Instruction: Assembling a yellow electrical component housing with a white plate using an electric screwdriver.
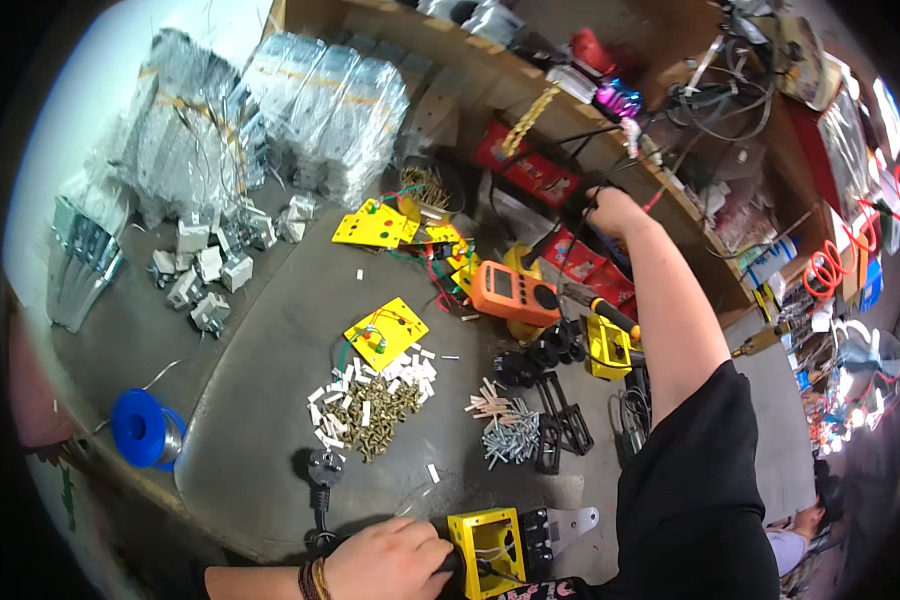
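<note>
At the lower edge my left hand (390,560) is closed around a black part (453,568) beside an open yellow box (485,530). Wires show inside the box, and a black fitting with a metal bracket (575,522) lies at its right. My right arm stretches to the far side of the bench. There my right hand (615,212) has its fingers curled near a dark cable and red packets (575,258); what they hold is hidden. Left of that arm sits an orange multimeter (515,292), close to a screwdriver-like tool with an orange and black handle (615,318).
Brass screws (375,420) and white tabs are heaped mid-bench, below a wired yellow panel (385,333). Silver screws (511,432) and black brackets (567,415) lie right of them. A black plug (325,468), blue wire spool (145,430) and wrapped metal stacks (320,110) stand left.
</note>
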Tool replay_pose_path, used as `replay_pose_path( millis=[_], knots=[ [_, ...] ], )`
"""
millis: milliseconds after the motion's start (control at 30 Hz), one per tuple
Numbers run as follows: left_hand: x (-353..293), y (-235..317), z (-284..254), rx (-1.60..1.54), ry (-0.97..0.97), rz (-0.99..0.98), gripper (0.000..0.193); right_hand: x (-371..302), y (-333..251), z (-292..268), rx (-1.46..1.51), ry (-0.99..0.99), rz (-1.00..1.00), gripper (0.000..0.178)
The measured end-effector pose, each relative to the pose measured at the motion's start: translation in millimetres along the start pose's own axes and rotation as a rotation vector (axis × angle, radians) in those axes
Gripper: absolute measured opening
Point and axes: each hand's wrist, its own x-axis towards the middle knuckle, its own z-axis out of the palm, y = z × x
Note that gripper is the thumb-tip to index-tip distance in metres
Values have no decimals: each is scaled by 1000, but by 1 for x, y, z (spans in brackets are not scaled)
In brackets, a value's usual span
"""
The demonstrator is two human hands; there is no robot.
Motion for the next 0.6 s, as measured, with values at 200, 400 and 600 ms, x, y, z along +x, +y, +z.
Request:
replay_pose_path(
  millis=[200,400,600],
  knots=[
    [-3,7,-5,-103,43,-145,28,81,-13,26,-67,87,-15,57],
    [1,-1,0,-51,37,-157,29,150,37,56,-567,-109,-333,67],
    [2,-1,-7,-23,-28,-132,39,142,14,67,632,26,243,49]
  ],
)
